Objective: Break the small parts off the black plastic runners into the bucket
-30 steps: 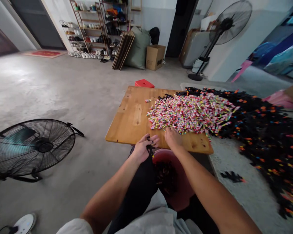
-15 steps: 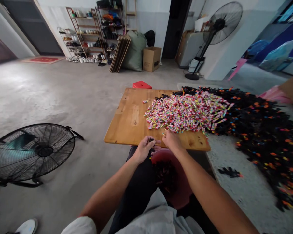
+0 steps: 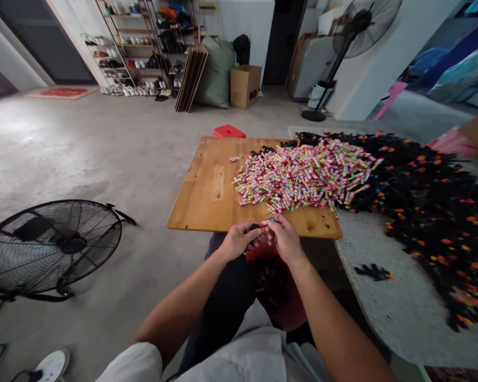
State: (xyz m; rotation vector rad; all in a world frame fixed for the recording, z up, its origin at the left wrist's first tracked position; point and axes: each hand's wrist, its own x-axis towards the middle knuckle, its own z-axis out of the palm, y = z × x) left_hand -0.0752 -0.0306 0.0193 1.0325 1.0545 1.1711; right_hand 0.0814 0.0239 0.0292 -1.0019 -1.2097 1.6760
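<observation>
My left hand (image 3: 239, 240) is closed on a small black piece (image 3: 255, 226) at the front edge of the wooden board (image 3: 195, 204). Fingertips of my right hand (image 3: 282, 237) pinch a small pink-and-white tube (image 3: 267, 222), which meets the black piece. Both hands touch or nearly touch, above a red basin (image 3: 292, 305) with dark pieces inside. Just beyond them lies a heap of pink, white and yellow tubes (image 3: 298, 178). A large pile of black pieces with orange and coloured tips (image 3: 430, 196) spreads on the right.
One black piece (image 3: 373, 272) lies apart on the grey speckled tabletop (image 3: 406, 302). A black floor fan (image 3: 74, 245) stands at the left. Behind the board are a red stool (image 3: 229, 131), a cardboard box (image 3: 245, 87), shoe racks (image 3: 133, 48) and a standing fan (image 3: 360, 24).
My right hand has come back from the near edge of the tube heap to my left hand, bringing a tube. The view has shifted slightly.
</observation>
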